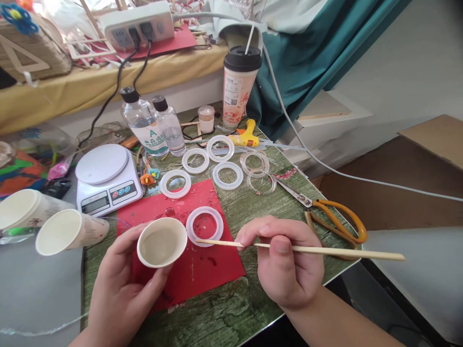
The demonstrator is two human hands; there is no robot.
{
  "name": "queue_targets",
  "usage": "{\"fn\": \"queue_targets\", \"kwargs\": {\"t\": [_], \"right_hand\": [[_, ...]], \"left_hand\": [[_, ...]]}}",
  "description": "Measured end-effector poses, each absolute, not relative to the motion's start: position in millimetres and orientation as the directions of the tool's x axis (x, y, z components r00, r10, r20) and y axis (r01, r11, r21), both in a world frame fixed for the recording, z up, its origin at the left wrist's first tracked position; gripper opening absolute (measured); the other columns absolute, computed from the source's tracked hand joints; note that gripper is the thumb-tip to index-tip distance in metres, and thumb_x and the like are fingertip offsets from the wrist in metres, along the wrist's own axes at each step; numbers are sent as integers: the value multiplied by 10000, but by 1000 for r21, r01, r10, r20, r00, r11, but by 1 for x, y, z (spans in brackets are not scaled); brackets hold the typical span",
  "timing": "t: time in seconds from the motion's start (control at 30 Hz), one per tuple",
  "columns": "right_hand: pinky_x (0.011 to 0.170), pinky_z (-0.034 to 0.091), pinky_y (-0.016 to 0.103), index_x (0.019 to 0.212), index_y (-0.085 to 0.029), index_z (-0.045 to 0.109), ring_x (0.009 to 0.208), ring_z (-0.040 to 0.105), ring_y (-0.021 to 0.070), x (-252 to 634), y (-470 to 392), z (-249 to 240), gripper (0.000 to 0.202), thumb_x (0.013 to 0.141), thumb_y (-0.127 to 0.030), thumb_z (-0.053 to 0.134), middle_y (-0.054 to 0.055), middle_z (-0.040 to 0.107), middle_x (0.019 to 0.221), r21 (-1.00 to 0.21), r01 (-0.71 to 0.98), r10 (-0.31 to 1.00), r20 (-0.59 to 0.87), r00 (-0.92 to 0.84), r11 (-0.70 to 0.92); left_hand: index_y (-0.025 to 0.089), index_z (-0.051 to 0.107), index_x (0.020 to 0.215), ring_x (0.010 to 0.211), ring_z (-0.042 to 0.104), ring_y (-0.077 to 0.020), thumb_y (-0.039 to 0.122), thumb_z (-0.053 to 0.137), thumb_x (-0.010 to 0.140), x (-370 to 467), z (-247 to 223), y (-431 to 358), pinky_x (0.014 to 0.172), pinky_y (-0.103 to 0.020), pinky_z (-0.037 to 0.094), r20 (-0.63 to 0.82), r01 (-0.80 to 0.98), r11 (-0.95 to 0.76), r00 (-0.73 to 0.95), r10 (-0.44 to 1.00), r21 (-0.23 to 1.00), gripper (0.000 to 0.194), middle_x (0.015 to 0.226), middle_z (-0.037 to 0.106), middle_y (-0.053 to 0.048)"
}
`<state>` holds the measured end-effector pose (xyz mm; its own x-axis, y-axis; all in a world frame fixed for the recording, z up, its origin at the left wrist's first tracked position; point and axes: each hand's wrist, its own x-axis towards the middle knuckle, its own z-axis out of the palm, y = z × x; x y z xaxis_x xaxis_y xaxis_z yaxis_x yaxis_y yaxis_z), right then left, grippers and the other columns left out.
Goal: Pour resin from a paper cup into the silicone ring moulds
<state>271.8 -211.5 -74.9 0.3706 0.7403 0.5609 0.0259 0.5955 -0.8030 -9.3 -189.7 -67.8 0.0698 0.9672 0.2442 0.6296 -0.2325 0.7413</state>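
Observation:
My left hand [123, 284] is wrapped round a paper cup [162, 242] with cloudy liquid in it, tilted toward me above a red sheet [217, 260]. Between the fingers and thumb of my right hand [289, 260] is a wooden chopstick [347, 251], held level. Its thin tip points left, over the rim of a white ring mold [205, 226] on the sheet. Behind that mold lie several more ring molds [227, 175]. Two clear glittery rings [261, 181] overlap to their right.
Scissors [325, 217] with orange handles lie at the right table edge. A scale [108, 178] and paper cups [65, 232] stand left. Two bottles [144, 125], a tall drink cup [239, 86] and a yellow glue gun [248, 135] are at the back.

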Motion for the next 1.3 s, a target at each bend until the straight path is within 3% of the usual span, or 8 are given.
{"fn": "queue_targets", "kwargs": {"t": [0.17, 0.4, 0.7, 0.93, 1.3], "right_hand": [[676, 730, 373, 1268, -272, 795, 754, 835, 208, 274, -210, -77, 158, 1264, -343, 655, 32, 844, 923, -804, 56, 719, 559, 414, 592], [800, 760, 415, 1324, -280, 788, 885, 880, 230, 276, -206, -81, 158, 1261, -318, 648, 56, 893, 1058, -827, 109, 744, 547, 384, 552], [874, 766, 370, 1336, -278, 778, 957, 890, 203, 278, -205, -79, 173, 1261, -257, 623, 51, 884, 1107, -820, 150, 771, 571, 284, 552], [856, 768, 370, 1342, -283, 773, 932, 889, 201, 276, -205, -79, 158, 1267, -291, 634, 50, 888, 1101, -826, 86, 789, 559, 253, 557], [753, 747, 363, 1296, -275, 796, 818, 860, 211, 275, -209, -80, 168, 1265, -338, 644, 42, 870, 973, -833, 25, 794, 536, 287, 553]], "left_hand": [[266, 710, 1460, 1198, 947, -330, 278, 935, 938, -7, -64, -192, 1055, -442, 804, 283, 517, -281, 77, 956, 808, 569, 1303, 938, -113], [268, 729, 1371, 1075, 962, -314, 245, 953, 855, -2, -54, -191, 914, -395, 819, 315, 480, -294, 39, 948, 826, 564, 1210, 947, -79], [241, 759, 1352, 1070, 948, -337, 302, 931, 888, -3, -50, -191, 936, -434, 808, 321, 501, -286, 17, 947, 817, 498, 1218, 944, -107], [254, 753, 1417, 1093, 948, -283, 278, 904, 943, -4, -50, -190, 976, -355, 786, 322, 474, -307, 52, 945, 825, 499, 1248, 945, -80], [277, 729, 1448, 1184, 939, -332, 330, 927, 956, -7, -59, -196, 1054, -426, 795, 276, 476, -244, 3, 961, 845, 534, 1303, 931, -94]]}}
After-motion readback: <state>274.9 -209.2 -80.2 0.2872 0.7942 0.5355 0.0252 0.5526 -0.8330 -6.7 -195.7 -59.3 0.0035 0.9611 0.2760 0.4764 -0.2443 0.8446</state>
